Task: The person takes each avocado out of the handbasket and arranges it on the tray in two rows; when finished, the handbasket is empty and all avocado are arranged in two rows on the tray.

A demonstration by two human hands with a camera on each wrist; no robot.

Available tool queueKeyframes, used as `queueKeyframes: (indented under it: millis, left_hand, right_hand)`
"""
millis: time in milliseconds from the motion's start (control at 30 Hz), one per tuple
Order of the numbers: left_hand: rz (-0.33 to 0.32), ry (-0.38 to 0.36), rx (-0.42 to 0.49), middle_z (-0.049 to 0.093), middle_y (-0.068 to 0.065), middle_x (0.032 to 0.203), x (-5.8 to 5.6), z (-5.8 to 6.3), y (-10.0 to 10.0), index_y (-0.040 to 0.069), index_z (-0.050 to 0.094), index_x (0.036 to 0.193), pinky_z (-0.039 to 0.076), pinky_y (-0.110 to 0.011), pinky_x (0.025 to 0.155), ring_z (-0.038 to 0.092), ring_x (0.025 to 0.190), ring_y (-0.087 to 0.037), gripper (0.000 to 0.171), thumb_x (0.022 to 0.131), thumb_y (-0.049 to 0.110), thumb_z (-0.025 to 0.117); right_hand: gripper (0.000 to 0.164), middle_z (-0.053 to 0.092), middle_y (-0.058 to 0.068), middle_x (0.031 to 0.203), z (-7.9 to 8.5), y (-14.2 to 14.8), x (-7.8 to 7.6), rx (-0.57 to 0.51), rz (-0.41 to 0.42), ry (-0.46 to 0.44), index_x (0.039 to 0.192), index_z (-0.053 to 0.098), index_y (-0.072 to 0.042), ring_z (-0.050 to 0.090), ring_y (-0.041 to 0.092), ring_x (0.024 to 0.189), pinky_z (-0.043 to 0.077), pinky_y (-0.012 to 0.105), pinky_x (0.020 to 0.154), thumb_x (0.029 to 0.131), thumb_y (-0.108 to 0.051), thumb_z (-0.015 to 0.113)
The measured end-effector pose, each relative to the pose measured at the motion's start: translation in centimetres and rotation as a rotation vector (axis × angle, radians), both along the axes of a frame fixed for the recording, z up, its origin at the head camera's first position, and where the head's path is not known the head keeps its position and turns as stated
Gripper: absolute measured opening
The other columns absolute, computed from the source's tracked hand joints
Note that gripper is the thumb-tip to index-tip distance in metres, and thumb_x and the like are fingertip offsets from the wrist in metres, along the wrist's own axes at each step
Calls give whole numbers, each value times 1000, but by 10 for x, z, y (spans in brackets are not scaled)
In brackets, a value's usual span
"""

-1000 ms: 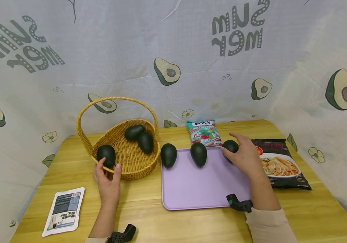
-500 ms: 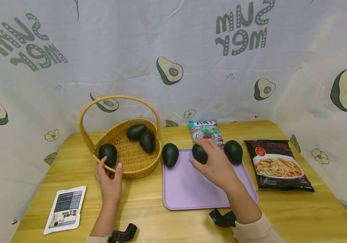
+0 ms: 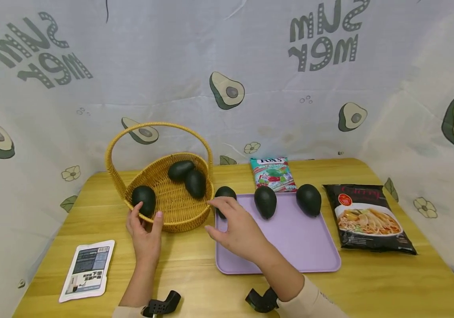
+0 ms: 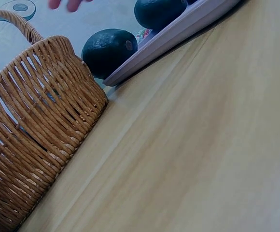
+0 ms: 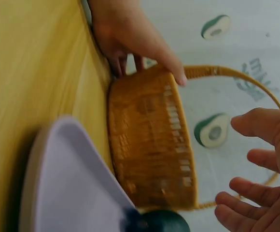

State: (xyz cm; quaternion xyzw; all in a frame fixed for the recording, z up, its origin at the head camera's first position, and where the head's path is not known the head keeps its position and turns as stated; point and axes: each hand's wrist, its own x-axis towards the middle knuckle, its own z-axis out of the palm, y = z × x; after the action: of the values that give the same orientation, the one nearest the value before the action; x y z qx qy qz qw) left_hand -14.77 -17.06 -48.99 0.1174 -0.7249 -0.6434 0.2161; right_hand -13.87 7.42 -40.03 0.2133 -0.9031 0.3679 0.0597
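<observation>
Head cam: L fingers [image 3: 135, 214] grip 1 basket [image 3: 185, 222] w/ 3 avos [image 3: 144, 198], 3 at 1 tray [image 3: 282, 260], R fingers [image 3: 224, 205] spread, empty.

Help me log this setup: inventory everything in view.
Table: one, yellow, underneath
Printed cloth: count unclear, whitish, background
Basket: one, golden wicker, left of centre
Tray: one, lilac, right of basket
Avocados: six, dark green, three in basket, three along tray's far edge
Candy bag: one, teal, behind tray
Noodle packet: one, black, right of tray
Pouch: one, white, near left
Wrist cameras: two, black, wrists
Sleeves: two, beige, forearms
Left hand: one, at basket's near rim
Right hand: one, over tray's left edge
</observation>
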Motion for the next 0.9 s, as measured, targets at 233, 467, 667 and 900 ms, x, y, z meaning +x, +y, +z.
queueKeyframes:
  millis: [233,467,667,900]
  left_hand:
    - [-2,8,-8,1,-13,169,-1,1,0,20,36,154,31,-63,117,27,150,-45,64,99,21,68]
    - [-3,1,-13,1,-14,169,-1,1,0,20,37,154,33,-63,117,28,149,-47,63,99,22,69]
    - [14,-8,-33,4,-15,168,-1,0,0,20,39,152,32,-62,118,29,149,-46,62,99,22,69]
    - [6,-3,-20,3,-16,169,-1,1,-1,19,38,152,30,-61,119,28,149,-48,61,99,21,68]
  right_hand:
    - [57,57,2,145,4,-36,-19,-42,24,-9,143,57,-19,55,21,135,50,46,108,92,-34,77]
    - [70,43,11,159,8,-61,-51,-56,42,-162,153,44,-17,44,31,145,42,54,115,94,-37,74]
    - [74,31,16,166,9,-75,-73,-86,-3,-258,157,38,-16,36,37,150,37,60,117,94,-37,72]
    - [78,19,28,167,8,-87,-92,-30,-41,-310,159,34,-18,27,49,151,33,68,116,95,-38,72]
